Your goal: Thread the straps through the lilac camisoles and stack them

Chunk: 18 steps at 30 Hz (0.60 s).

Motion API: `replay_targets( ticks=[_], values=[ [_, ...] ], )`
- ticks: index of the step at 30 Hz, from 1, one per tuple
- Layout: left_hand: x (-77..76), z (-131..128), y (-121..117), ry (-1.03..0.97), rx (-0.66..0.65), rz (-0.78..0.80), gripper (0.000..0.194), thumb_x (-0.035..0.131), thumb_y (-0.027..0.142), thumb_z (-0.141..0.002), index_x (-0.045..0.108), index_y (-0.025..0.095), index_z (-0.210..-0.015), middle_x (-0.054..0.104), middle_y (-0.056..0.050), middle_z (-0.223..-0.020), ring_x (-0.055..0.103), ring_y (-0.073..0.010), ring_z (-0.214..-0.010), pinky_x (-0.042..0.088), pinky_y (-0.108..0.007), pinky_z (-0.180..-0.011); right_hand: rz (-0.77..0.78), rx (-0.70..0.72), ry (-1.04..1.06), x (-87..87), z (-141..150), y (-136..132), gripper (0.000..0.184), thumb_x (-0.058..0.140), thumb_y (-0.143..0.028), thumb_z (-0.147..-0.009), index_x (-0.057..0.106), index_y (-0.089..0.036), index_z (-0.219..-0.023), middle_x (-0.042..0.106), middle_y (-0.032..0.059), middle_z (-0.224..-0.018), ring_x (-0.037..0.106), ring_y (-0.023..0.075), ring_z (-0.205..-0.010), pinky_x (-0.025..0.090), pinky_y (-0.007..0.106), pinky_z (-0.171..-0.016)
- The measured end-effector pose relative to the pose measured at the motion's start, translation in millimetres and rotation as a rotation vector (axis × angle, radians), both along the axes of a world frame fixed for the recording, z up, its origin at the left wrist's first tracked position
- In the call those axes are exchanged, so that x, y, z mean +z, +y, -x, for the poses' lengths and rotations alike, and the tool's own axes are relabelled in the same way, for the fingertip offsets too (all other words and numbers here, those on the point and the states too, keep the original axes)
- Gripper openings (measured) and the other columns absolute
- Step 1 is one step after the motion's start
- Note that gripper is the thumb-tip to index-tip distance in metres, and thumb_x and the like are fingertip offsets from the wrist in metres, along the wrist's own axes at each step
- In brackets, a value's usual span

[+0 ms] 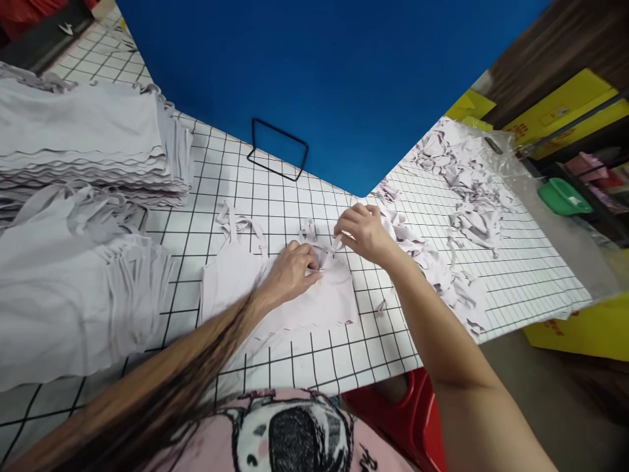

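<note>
A pale, strapped fabric garment [314, 305] lies flat in front of me on the grid-patterned table. Near its top edge, my left hand [292, 272] presses down with fingers closed on the cloth. My right hand [363, 231] is raised slightly at the garment's upper right corner, its fingers curled together around a thin pale strap [337, 244]. Part of that strap is hidden by the fingers. Another looped strap [236, 223] lies loose above the garment's left side.
Tall stacks of similar garments, a rear stack [83, 124] and a front stack [73, 282], stand at left. Fabric scraps [466, 177] are heaped at right. A large blue panel [334, 78] covers the table's far middle, beside a black wire frame [278, 149]. A red stool [417, 413] stands below.
</note>
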<state>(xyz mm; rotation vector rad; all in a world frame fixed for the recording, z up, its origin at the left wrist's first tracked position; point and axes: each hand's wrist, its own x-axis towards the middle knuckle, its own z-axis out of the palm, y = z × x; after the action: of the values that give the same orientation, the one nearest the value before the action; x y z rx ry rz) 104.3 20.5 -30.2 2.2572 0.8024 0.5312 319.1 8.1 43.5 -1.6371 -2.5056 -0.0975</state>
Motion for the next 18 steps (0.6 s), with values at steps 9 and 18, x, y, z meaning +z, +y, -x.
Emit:
replay_targets(
  ticks=[9, 18],
  values=[
    [-4.2, 0, -5, -0.046, 0.072, -0.131, 0.026, 0.071, 0.027, -0.079, 0.057, 0.018, -0.099, 0.058, -0.008, -0.107, 0.052, -0.0260, -0.102, 0.047, -0.043, -0.090, -0.047, -0.270, 0.639, -59.2, 15, 72, 0.027, 0.064, -0.040, -0.086, 0.057, -0.018, -0.072, 0.062, 0.0026, -0.079, 0.054, 0.0174, -0.081, 0.035, 0.030, -0.077],
    [-15.1, -6, -15, 0.261, -0.088, -0.317, 0.060, 0.035, 0.051, -0.098, 0.036, 0.017, -0.147, 0.029, -0.007, -0.159, 0.012, -0.0324, -0.149, 0.024, -0.052, -0.116, 0.281, -0.450, 0.661, -72.0, -1, 70, 0.010, 0.064, -0.028, -0.079, 0.066, -0.019, -0.079, 0.069, 0.0009, -0.071, 0.061, 0.0145, -0.069, 0.043, 0.025, -0.070]
  ],
)
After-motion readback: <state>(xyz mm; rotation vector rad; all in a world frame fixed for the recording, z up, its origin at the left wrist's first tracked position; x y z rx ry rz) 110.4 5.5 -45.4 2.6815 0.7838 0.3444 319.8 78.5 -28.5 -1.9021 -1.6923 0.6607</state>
